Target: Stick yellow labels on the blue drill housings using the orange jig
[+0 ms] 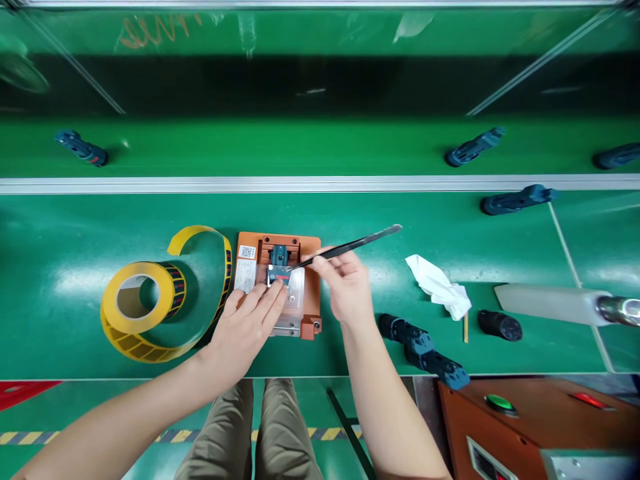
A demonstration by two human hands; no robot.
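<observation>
An orange fixture (313,287) with a clear plate (296,310) lies on the green bench in front of me. A blue tool part (279,255) sits in its slot, and a dark label (278,275) with red lettering is at the plate's upper edge. My left hand (253,320) lies on the plate, fingers stretched out, fingertips at the label's lower edge. My right hand (345,283) pinches black tweezers (350,245), whose tip points left and touches the label area. Left of the fixture stands a yellow label roll (131,298) with its strip curling toward the fixture.
Blue tool housings (423,350) lie right of my right hand, near the bench edge. Farther right are a white cloth (440,287), a black cylinder (500,325) and a pale nozzle-like tool (553,303). More housings (473,148) rest beyond the metal rail (320,185).
</observation>
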